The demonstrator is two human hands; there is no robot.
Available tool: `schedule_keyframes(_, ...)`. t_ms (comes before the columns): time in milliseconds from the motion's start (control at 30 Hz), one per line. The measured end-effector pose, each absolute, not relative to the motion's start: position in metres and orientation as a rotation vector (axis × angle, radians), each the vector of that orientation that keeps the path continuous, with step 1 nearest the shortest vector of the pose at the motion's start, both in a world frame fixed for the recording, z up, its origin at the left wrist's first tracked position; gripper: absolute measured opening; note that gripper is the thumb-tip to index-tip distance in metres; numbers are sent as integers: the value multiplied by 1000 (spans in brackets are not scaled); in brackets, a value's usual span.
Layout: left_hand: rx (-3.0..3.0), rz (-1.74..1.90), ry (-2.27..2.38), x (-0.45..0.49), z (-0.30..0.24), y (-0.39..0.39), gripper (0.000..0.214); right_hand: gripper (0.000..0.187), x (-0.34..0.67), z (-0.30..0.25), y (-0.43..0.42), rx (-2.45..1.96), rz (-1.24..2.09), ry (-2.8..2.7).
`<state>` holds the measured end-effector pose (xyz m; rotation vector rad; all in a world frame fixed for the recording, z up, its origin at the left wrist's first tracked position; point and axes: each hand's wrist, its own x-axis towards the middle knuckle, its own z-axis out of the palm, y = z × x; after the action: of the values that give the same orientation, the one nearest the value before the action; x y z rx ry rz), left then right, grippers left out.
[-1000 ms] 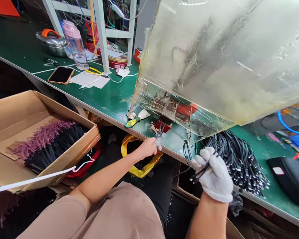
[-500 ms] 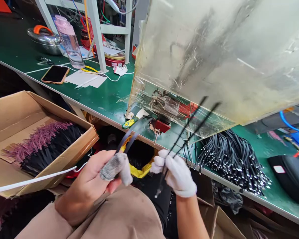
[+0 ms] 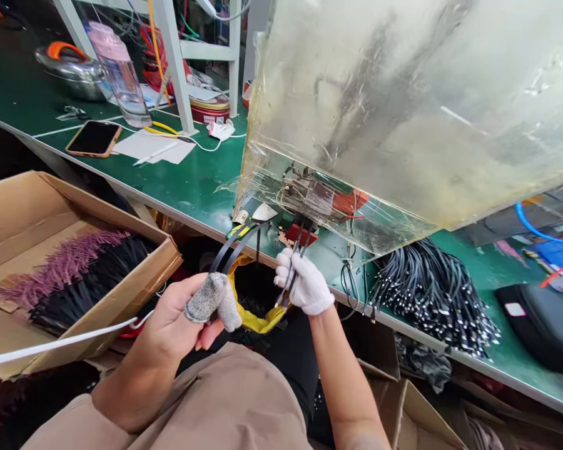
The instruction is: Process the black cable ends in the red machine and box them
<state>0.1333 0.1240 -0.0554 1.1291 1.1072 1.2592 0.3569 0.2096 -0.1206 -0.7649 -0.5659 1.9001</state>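
Thin black cables point(image 3: 238, 245), arched upward

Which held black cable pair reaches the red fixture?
The pair in the white-gloved right hand, its ends at the small red fixture; the pair in the left hand curves aside, short of it.

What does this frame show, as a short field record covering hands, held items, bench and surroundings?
Left: left hand, grey covers on two fingers, grips curved black cables.
Right: white-gloved right hand grips straight black cables, tips by the red fixture.
Shield: clear shield above the fixture.
Bench: green bench bears a cable pile, phone, bottle.
Box: cardboard box holds purple and black cables.
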Motion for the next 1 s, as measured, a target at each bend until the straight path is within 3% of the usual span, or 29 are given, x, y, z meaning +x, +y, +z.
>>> schedule_keyframes(100, 1014, 1315, 1062, 138, -54, 121, 46, 2, 356, -109, 239, -714, 1894, -475)
schedule_keyframes(400, 911, 1336, 958, 133, -61, 116, 39, 27, 354, -94, 266, -829, 1898, -197)
schedule_keyframes(600, 906, 1389, 987, 131, -61, 111, 41, 19, 356, -87, 270, -851, 1919, -129)
schedule_keyframes(833, 994, 1255, 931, 116, -66, 111, 57, 29, 358, -82, 272, -875, 1933, -87)
schedule_keyframes(1000, 985, 1140, 970, 112, -59, 103, 56, 23, 364, -90, 271, -823, 1976, -160)
